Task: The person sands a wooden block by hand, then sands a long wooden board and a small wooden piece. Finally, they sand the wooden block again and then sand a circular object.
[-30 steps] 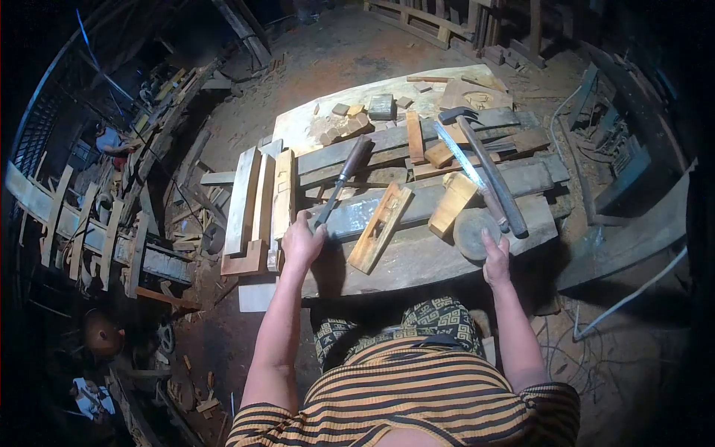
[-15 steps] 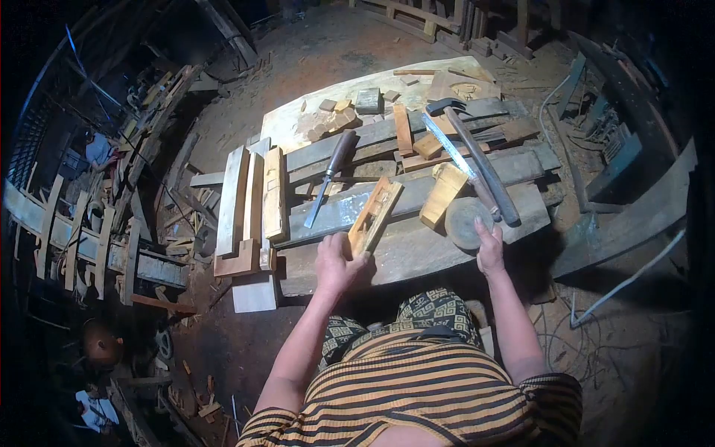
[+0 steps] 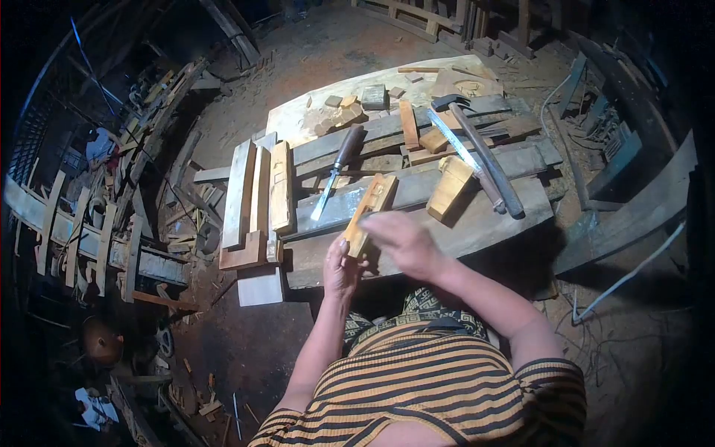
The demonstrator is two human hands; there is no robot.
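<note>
Rough planks form the worktop (image 3: 536, 200), standing under a hard pool of light in an otherwise dim, cluttered shop. Near its front edge, left of centre, lies the slotted wooden block (image 3: 372, 210), aslant, its near end pinched between thumb and fingers of the left hand (image 3: 341, 270). Above its right side is the right hand (image 3: 402, 242), blurred, fingers pointing left; whether it grips anything I cannot tell. With the left hand only at one end, the block could twist or tip if pushed hard from the right, and the gaps between planks would give it uneven backing. Just left of it, the chisel (image 3: 335, 173) lies with its blade toward the near side, so a slip of the left hand that way might meet the edge. On the right, the hammer (image 3: 485, 158) and a toothed blade (image 3: 456, 143) lie side by side; a swinging right forearm could catch the hammer's handle end. Beyond the block, a tapered wood piece (image 3: 450, 188) sits to the right, and three upright-lying boards (image 3: 259, 190) line the left end. Offcuts (image 3: 375, 97) scatter over the far side. Past them spreads a brown, littered floor (image 3: 320, 45), with slatted timber (image 3: 82, 231) at far left and a pale cable (image 3: 633, 279) at right.
</note>
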